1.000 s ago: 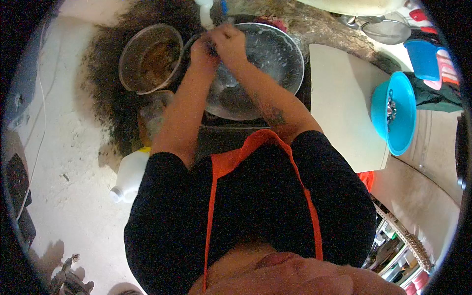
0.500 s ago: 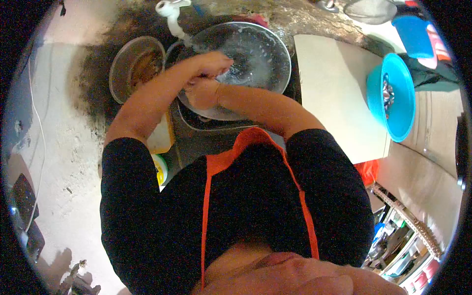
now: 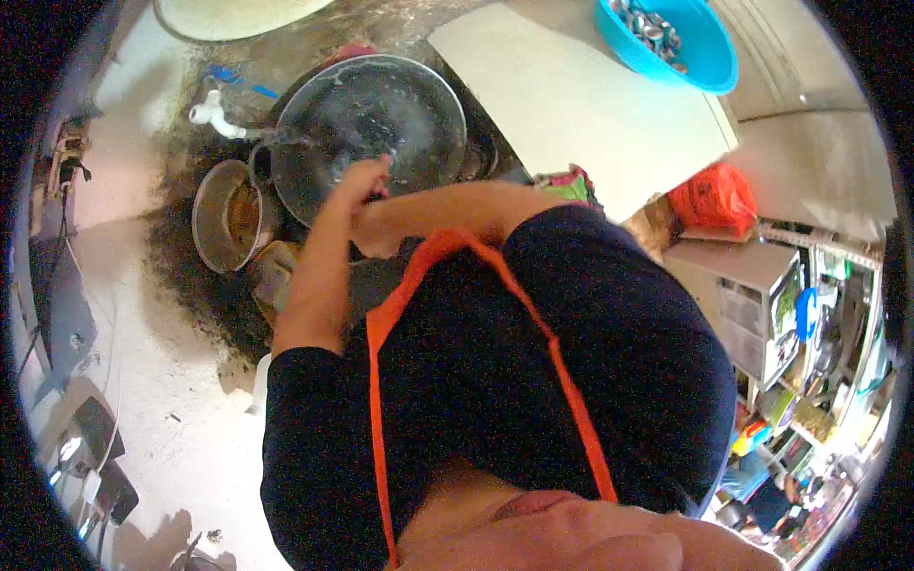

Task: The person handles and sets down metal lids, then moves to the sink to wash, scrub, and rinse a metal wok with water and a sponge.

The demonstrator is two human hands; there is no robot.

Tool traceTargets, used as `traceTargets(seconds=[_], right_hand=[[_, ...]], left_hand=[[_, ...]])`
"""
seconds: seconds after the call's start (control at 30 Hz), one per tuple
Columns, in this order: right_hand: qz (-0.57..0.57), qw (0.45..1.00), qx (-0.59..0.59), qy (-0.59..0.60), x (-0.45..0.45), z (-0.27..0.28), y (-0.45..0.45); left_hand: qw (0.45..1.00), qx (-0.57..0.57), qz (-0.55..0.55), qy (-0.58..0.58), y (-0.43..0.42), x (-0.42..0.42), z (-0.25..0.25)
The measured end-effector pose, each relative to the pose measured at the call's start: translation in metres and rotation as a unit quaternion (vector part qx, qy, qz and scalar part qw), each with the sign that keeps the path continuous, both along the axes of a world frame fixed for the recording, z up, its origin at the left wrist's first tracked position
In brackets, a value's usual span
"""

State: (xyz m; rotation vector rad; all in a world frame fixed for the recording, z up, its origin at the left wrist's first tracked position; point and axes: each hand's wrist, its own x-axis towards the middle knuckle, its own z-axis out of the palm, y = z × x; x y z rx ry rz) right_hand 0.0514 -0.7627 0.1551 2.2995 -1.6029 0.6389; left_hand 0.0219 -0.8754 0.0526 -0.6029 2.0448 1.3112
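Note:
My left hand (image 3: 367, 181) is over the near edge of a large round metal pan (image 3: 419, 86), its fingers curled; whatever lies inside them is hidden. Just nearer to me, my right hand (image 3: 378, 233) crosses against the left wrist, its fingers hidden and smeared by motion. Cloudy water with whitish foam (image 3: 381, 119) fills part of the pan. From the left, a white tap (image 3: 217, 116) points at the pan, and a stream seems to run from it over the rim.
Left of the pan stands a smaller round container (image 3: 214, 219) with brownish contents. A pale board (image 3: 562, 105) lies to the right, bearing a blue basin (image 3: 719, 71) of shiny pieces. Beyond it are a red plastic bag (image 3: 719, 200) and cluttered shelves (image 3: 828, 352).
The view has turned and shifted, so pan, tap and basin sit elsewhere in it. Both hands have drawn to the pan's near edge, the left lower than before.

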Motion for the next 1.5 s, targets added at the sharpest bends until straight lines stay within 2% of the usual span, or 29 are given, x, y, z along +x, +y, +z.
traceTargets(seconds=[0.07,0.1,0.13,0.17,0.2,0.23,0.27,0.33,0.37,0.4,0.43,0.5,0.53,0.6,0.67,0.73,0.8,0.9,0.93,0.97,1.0,1.07,1.13,1.17,1.3,1.4,1.43,1.47,1.5], right_hand=[[-0.063,0.993,-0.029,-0.095,-0.009,0.002,0.027],[-0.130,0.976,-0.042,-0.169,-0.015,-0.005,0.039],[-0.242,0.924,-0.072,-0.286,-0.025,-0.025,0.050],[-0.345,0.846,-0.099,-0.395,-0.043,-0.054,0.061],[-0.370,0.701,-0.128,-0.596,-0.059,-0.069,0.077],[-0.445,0.626,-0.061,-0.638,-0.074,-0.072,0.101],[-0.411,0.478,0.017,-0.776,-0.072,-0.045,0.131],[-0.290,0.303,0.005,-0.908,-0.081,-0.083,0.168],[-0.280,0.270,-0.019,-0.921,-0.081,-0.092,0.184],[-0.309,0.291,-0.087,-0.901,-0.079,-0.094,0.195],[-0.334,0.311,-0.151,-0.877,-0.079,-0.096,0.207],[-0.511,0.508,-0.096,-0.687,-0.087,-0.086,0.237],[-0.610,0.653,-0.081,-0.442,-0.090,-0.082,0.249],[-0.641,0.698,-0.099,-0.305,-0.095,-0.074,0.264],[-0.712,0.664,0.023,-0.228,-0.103,-0.066,0.273],[-0.717,0.676,-0.123,-0.118,-0.116,-0.072,0.286],[-0.700,0.655,-0.225,-0.174,-0.109,-0.061,0.286],[-0.669,0.654,-0.028,-0.352,-0.071,-0.073,0.279],[-0.641,0.699,0.026,-0.316,-0.068,-0.121,0.285],[-0.603,0.676,0.227,-0.359,-0.050,-0.102,0.285],[-0.639,0.614,0.302,-0.352,-0.048,-0.108,0.286],[-0.686,0.655,0.217,-0.231,-0.049,-0.123,0.291],[-0.650,0.731,0.181,-0.099,-0.050,-0.124,0.289],[-0.626,0.662,0.366,-0.191,-0.059,-0.124,0.285],[-0.604,0.648,0.450,-0.107,-0.105,-0.094,0.237],[-0.508,0.726,0.249,-0.390,-0.150,-0.095,0.164],[-0.427,0.659,0.210,-0.583,-0.162,-0.098,0.127],[-0.379,0.605,0.179,-0.677,-0.163,-0.084,0.083],[-0.289,0.521,0.152,-0.788,-0.165,-0.079,0.043]], left_hand=[[0.984,0.170,-0.004,0.049,-0.023,0.010,0.024],[0.984,0.170,-0.007,0.050,-0.017,0.016,0.038],[0.965,0.248,0.074,0.033,-0.010,0.022,0.051],[0.934,0.322,0.156,0.016,-0.004,0.027,0.057],[0.933,0.323,0.156,0.016,0.003,0.028,0.055],[0.941,0.290,0.146,0.097,0.013,0.024,0.049],[0.941,0.256,0.132,0.177,0.023,0.022,0.045],[0.965,0.176,0.072,0.183,0.056,0.019,0.051],[0.958,0.127,-0.051,0.254,0.067,0.016,0.045],[0.929,0.074,-0.170,0.321,0.076,0.013,0.037],[0.943,0.150,-0.125,0.267,0.086,0.011,0.028],[0.959,0.116,-0.115,0.232,0.093,0.008,0.031],[0.971,0.085,-0.110,0.193,0.093,0.008,0.034],[0.985,0.100,-0.040,0.136,0.080,0.005,0.041],[0.985,0.104,0.063,0.123,0.059,0.002,0.050],[0.974,0.122,0.135,0.138,0.018,-0.009,0.041],[0.955,0.146,0.198,0.166,-0.019,-0.016,0.047],[0.912,0.192,0.278,0.232,-0.072,-0.020,0.048],[0.889,0.204,0.331,0.241,-0.094,-0.026,0.040],[0.869,0.217,0.371,0.246,-0.105,-0.027,0.040],[0.846,0.229,0.411,0.251,-0.117,-0.028,0.038],[0.827,0.258,0.419,0.272,-0.137,-0.034,0.026],[0.803,0.280,0.433,0.299,-0.163,-0.045,0.000],[0.785,0.339,0.408,0.321,-0.172,-0.057,-0.015],[0.729,0.455,0.400,0.318,-0.155,-0.087,0.001],[0.722,0.509,0.391,0.257,-0.135,-0.090,0.014],[0.727,0.499,0.390,0.266,-0.127,-0.094,0.013],[0.731,0.488,0.390,0.274,-0.123,-0.098,0.011],[0.812,0.406,0.339,0.246,-0.122,-0.097,0.015]])
